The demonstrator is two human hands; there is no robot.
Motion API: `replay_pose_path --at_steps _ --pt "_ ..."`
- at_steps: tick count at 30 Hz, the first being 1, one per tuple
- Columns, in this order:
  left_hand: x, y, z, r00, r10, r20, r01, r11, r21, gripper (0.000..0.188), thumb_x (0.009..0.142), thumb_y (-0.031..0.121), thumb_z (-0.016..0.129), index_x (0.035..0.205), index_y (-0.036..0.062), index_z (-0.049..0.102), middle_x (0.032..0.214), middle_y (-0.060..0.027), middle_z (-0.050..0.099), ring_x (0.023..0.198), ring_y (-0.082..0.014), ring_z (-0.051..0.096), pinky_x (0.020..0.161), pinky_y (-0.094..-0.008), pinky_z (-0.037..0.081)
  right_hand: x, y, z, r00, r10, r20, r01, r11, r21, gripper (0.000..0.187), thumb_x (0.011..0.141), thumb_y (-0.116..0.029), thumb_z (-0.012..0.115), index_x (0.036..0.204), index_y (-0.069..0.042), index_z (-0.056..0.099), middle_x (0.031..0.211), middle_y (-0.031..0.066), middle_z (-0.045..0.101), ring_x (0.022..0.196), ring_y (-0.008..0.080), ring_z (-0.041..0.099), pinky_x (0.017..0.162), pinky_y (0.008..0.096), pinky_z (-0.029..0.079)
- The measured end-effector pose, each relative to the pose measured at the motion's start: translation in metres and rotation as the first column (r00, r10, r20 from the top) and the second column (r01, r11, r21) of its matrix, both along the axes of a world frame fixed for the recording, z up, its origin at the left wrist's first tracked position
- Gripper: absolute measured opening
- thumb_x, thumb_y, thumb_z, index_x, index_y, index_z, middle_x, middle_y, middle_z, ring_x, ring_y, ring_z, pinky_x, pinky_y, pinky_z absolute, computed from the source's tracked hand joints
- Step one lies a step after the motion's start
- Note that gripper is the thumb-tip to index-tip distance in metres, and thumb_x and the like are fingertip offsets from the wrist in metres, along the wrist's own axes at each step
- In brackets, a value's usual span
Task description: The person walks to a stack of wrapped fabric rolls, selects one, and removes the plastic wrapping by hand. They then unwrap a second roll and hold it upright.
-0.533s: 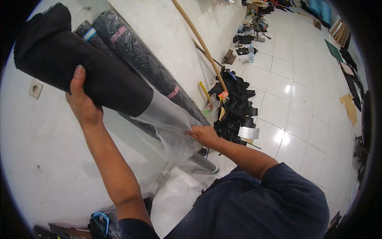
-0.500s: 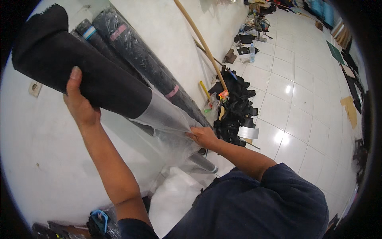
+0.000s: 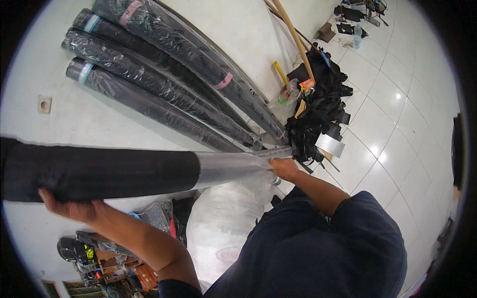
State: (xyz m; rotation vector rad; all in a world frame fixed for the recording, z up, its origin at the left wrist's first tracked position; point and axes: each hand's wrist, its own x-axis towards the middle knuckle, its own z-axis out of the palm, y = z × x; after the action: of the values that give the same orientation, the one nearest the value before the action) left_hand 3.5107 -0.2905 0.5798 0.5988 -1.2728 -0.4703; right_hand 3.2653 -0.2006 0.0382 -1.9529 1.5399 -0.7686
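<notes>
The black roll (image 3: 109,171) is held up before the white wall (image 3: 44,126), its long axis nearly straight across the view, its clear plastic sleeve (image 3: 223,166) pointing right. The left hand (image 3: 74,209) clasps its lower side; the right hand (image 3: 284,169) pinches the sleeve's narrowed end.

From here the black roll (image 3: 119,171) at nine o'clock looks matt, cloth-like, its clear plastic sleeve (image 3: 226,166) glossy; plastic-wrapped rolls (image 3: 179,49) at eleven shine, crinkled; smooth floor tiles (image 3: 390,134) at three gleam.
</notes>
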Motion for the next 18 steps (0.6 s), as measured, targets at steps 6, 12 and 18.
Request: replay_pose_path --at_steps 6,12,18 --pt "-0.001 0.034 -0.034 0.931 -0.26 0.257 0.251 0.966 0.069 0.093 0.085 0.069 0.052 0.148 0.0046 0.029 0.145 -0.0207 0.043 0.133 -0.0382 0.043 0.105 -0.0574 0.043 0.007 -0.004 0.043 0.967 0.211 0.14 -0.247 0.911 0.332 0.059 0.091 -0.061 0.051 0.118 -0.009 0.056 0.103 0.0163 0.064 0.097 0.0345 0.063 0.081 0.0464 0.05" --pt "-0.002 0.074 -0.134 0.937 0.293 0.192 -0.337 0.905 0.261 0.093 0.084 0.07 0.052 0.145 0.0024 0.033 0.139 -0.0212 0.047 0.126 -0.0369 0.05 0.101 -0.0542 0.047 -0.018 -0.002 0.105 0.879 -0.093 0.467 -0.08 0.938 0.338 0.079 0.074 -0.062 0.074 0.123 -0.003 0.051 0.107 0.0171 0.059 0.095 0.0329 0.06 0.082 0.0448 0.048" --pt "0.027 0.092 -0.144 0.929 0.367 0.044 -0.363 0.883 0.298 0.065 0.085 0.056 0.06 0.129 0.0084 0.051 0.115 -0.0142 0.061 0.103 -0.0309 0.062 0.087 -0.0493 0.052 0.039 -0.025 0.176 0.791 0.322 0.521 -0.284 0.946 -0.154 0.066 0.08 -0.045 0.076 0.126 -0.002 0.053 0.112 0.0161 0.053 0.106 0.0327 0.053 0.088 0.0426 0.045"
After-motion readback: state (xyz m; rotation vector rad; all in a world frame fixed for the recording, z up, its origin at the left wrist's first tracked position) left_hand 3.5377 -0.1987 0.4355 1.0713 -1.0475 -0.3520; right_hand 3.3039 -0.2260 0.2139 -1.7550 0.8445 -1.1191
